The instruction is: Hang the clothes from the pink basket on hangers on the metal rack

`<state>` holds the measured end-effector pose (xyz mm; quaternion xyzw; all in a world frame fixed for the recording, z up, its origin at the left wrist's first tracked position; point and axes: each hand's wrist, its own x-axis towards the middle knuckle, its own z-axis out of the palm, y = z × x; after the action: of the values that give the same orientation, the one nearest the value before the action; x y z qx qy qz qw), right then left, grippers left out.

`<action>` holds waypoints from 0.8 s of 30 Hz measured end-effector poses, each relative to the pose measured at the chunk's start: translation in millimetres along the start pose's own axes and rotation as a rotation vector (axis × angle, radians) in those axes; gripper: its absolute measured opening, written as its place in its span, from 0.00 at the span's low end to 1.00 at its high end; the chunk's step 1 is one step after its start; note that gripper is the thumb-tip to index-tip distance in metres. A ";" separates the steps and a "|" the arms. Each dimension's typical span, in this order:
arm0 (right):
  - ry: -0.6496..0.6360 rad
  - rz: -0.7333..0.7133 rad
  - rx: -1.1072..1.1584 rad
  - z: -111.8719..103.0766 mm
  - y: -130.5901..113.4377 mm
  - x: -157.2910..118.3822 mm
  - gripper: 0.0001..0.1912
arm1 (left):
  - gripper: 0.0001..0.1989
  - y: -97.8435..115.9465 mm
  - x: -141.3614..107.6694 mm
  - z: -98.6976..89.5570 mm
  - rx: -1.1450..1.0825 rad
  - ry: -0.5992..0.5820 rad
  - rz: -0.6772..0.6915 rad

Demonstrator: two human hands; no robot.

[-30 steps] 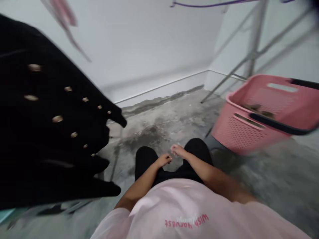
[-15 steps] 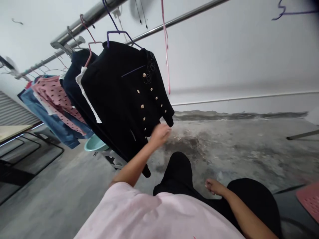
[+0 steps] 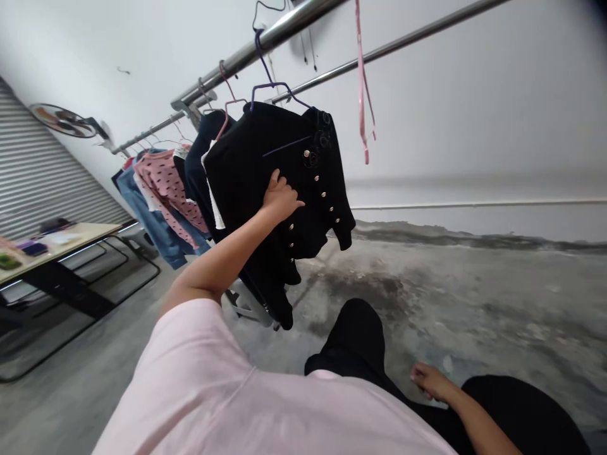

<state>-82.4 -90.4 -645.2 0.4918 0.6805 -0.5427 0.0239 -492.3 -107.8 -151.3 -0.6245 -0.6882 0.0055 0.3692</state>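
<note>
A: Where was the jacket?
B: The black jacket hung from a purple hanger at the near end of the clothes, with pale round buttons down its front.
A: And the left hand?
B: It was up in front of the jacket, wide, the thumb standing out to one side and a finger reaching upward. I couldn't tell whether it pressed on the cloth or just hovered there.
A: The right hand?
B: Low, near the right knee, well apart from the jacket, its fingers curled in. Whether they closed around anything, I couldn't tell.
A: What hung close by?
B: A white garment showed just behind the jacket. Farther along came a pink spotted top and some blue denim.
A: Above them?
B: A thick metal rail carried the purple hanger, and a pink hanger dangled to the right of the jacket.
A: Farther out?
B: A table with small items on it stood at the far left, near a ribbed shutter. A fan was mounted above, and the floor was stained grey concrete.
</note>
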 end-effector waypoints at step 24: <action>-0.111 -0.027 0.051 -6.9 1.4 -13.0 0.20 | 0.17 -106.0 -54.6 -125.7 -0.442 0.169 -0.419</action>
<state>-71.3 -93.6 -636.0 0.4521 0.6706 -0.5866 0.0419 -521.1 -235.3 -37.6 -0.5325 -0.7532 -0.2723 0.2738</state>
